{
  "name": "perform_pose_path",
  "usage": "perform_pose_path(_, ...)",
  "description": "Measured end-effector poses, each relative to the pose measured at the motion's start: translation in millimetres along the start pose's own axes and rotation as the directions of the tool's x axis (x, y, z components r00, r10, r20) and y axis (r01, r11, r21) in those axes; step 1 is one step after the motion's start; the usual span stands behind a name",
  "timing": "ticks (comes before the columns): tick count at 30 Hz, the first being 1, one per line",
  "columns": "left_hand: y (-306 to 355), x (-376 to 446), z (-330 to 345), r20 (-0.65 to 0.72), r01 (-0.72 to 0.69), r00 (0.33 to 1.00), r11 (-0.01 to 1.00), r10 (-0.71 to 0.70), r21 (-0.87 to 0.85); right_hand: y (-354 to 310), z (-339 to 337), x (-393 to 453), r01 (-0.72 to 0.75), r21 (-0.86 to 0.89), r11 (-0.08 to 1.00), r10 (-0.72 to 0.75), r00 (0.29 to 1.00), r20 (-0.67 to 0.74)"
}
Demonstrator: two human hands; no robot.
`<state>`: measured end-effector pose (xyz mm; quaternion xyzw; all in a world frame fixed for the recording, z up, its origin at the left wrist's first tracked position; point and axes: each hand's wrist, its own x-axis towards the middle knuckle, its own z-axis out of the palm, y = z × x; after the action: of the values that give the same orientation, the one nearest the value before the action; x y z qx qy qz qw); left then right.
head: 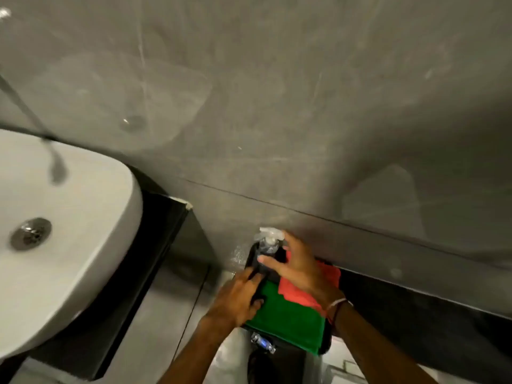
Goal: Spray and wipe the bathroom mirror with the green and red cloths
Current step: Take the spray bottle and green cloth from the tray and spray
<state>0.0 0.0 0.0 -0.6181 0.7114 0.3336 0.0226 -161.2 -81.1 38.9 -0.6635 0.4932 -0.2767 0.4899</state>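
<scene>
A folded green cloth and a folded red cloth lie side by side on a black bin lid low in the head view. A clear spray bottle with a white trigger head stands at the lid's far end by the wall. My left hand rests on the lid's left edge, fingers touching the green cloth. My right hand hovers over the red cloth with fingers spread, its fingertips at the bottle. The mirror is not in sight.
A white basin with a metal drain sits at left on a dark counter, a tap spout above it. Grey tiled wall fills the top. A black skirting band runs along the right.
</scene>
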Motion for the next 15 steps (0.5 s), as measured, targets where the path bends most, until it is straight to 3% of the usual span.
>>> perform_pose_path(5, -9, 35, 6, 0.063, 0.058, 0.995, 0.974, -0.073, 0.219, 17, 18, 17, 0.058, -0.056, 0.997, -0.061, 0.996, -0.065)
perform_pose_path(9, -6, 37, 13, 0.055, 0.181, 0.98, 0.974, -0.19, 0.135, 18, 21, 16, 0.081, -0.211, 0.974, -0.111, 0.985, -0.135)
perform_pose_path(12, -6, 27, 4, 0.053, 0.192, 0.981, 0.976, -0.188, -0.102, 5, 15, 15, 0.069, -0.23, 0.971, -0.107, 0.982, -0.159)
perform_pose_path(15, -8, -2, -23, -0.01, 0.077, 0.995, 0.81, -0.101, -0.581, -23, 3, 7, 0.089, -0.111, 0.99, -0.112, 0.967, -0.228)
